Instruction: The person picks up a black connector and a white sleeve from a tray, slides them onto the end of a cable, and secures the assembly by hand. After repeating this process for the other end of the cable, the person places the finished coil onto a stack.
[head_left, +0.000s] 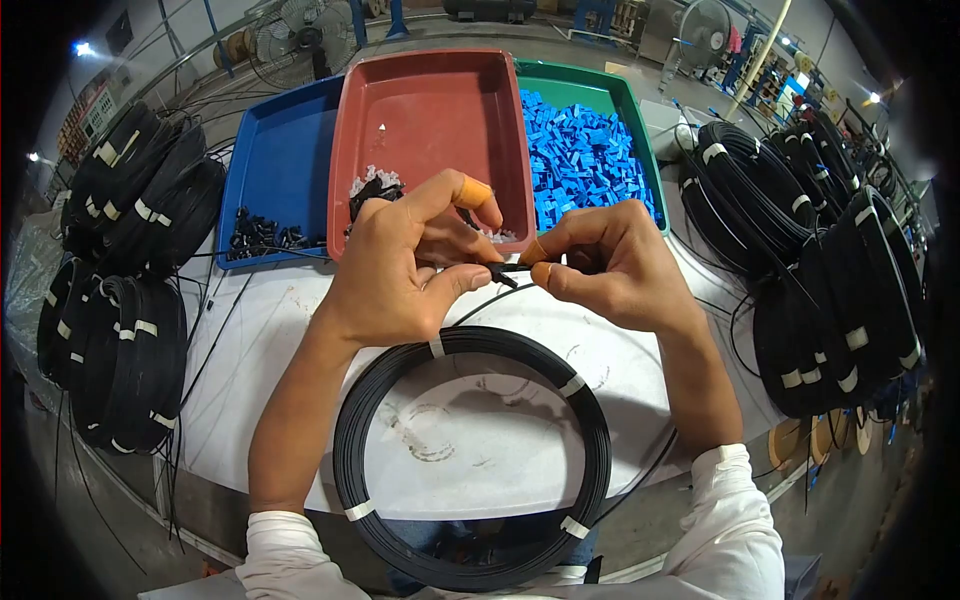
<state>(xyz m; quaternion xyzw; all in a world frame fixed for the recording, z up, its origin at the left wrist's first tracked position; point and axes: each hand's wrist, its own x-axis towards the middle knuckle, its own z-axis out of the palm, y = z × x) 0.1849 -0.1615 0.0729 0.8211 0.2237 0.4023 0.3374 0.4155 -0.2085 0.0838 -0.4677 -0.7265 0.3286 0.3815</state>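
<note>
White tabletop carries a red tray. Just in front of it, the left hand and right hand pinch a black cable end (orange fingertip covers on both). A blue tray sits left of it, a green tray right, and a cable coil nearer.

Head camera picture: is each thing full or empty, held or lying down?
left hand, pinching the cable end
right hand, pinching it too
cable end, held between both hands
cable coil, wound, taped, lying flat
red tray, nearly empty
green tray, full of blue parts
blue tray, few black pieces inside
</note>
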